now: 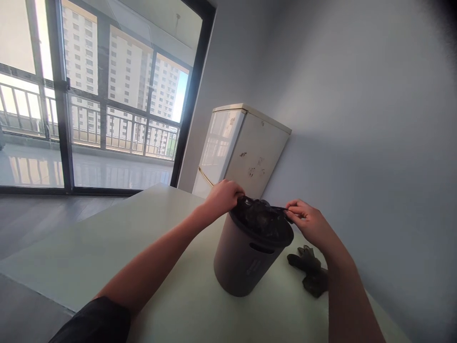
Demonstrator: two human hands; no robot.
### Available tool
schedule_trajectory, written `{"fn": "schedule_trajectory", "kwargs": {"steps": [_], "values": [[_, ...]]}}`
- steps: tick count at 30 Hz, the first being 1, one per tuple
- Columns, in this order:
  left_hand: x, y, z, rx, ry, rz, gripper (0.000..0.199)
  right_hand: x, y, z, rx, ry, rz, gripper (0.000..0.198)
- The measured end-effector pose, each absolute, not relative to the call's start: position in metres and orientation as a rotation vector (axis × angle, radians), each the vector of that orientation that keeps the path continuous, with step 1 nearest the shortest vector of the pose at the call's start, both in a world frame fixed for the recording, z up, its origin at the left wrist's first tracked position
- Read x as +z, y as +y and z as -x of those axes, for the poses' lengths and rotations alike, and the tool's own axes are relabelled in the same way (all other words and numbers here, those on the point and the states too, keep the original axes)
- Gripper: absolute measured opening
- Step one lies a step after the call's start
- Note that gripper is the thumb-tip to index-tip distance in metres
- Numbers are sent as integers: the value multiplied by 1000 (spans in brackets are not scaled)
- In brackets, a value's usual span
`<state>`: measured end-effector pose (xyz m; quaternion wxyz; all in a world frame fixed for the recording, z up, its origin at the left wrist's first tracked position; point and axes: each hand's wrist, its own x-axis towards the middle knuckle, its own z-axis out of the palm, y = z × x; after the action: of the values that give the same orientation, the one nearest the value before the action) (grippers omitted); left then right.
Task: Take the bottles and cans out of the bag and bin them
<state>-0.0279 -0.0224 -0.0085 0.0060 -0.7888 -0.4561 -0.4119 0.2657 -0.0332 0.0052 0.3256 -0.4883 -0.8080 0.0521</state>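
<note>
A grey trash can (239,257) with a slot-shaped handle hole stands on the pale table. Inside its mouth a black trash bag (264,219) lies crumpled, part of it bunched along the far rim. My left hand (225,194) is closed on the bag at the rim's left side, its fingertips partly hidden. At the right side of the rim, my right hand (303,219) pinches the bag's edge between thumb and fingers. The bag stretches between both hands.
More crumpled black plastic (310,269) lies on the table (171,295), right of the can. A white refrigerator (250,147) stands behind the table against the grey wall (357,143). Sliding glass doors (121,109) are at the left.
</note>
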Motion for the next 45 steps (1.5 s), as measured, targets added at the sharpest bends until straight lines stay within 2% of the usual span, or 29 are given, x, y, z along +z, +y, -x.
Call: {"fn": "schedule_trajectory", "kwargs": {"steps": [5, 9, 12, 15, 20, 24, 27, 29, 36, 41, 45], "values": [[-4, -43, 16, -1303, -1330, 2537, 29, 4, -39, -263, 104, -1972, 1326, 37], [-1, -66, 5, -1440, -1129, 2735, 22, 2, -55, -241, 336, -1921, 1171, 39], [-3, -75, -1, -1373, -1070, 2762, 31, 1, -68, -222, 490, -1928, 1034, 35], [-6, -74, -4, -1350, -1068, 2730, 35, -1, -77, -211, 470, -1930, 980, 34], [-10, -65, -5, -1457, -1109, 2693, 17, -2, -83, -210, 497, -2058, 928, 30], [-10, -64, -3, -1602, -1026, 2646, 26, -3, -81, -213, 453, -1947, 808, 27], [-11, -65, -3, -1759, -921, 2591, 37, -4, -78, -213, 377, -1905, 881, 39], [-12, -67, -5, -1851, -830, 2567, 38, -5, -76, -210, 372, -2023, 979, 43], [-8, -82, -6, -1864, -609, 2619, 41, -8, -76, -204, 278, -2134, 981, 14], [1, -89, -3, -1836, -588, 2749, 37, -6, -76, -209, 218, -2063, 1030, 27], [4, -92, -3, -1831, -756, 2748, 34, -9, -67, -213, 138, -1931, 1110, 39]]}}
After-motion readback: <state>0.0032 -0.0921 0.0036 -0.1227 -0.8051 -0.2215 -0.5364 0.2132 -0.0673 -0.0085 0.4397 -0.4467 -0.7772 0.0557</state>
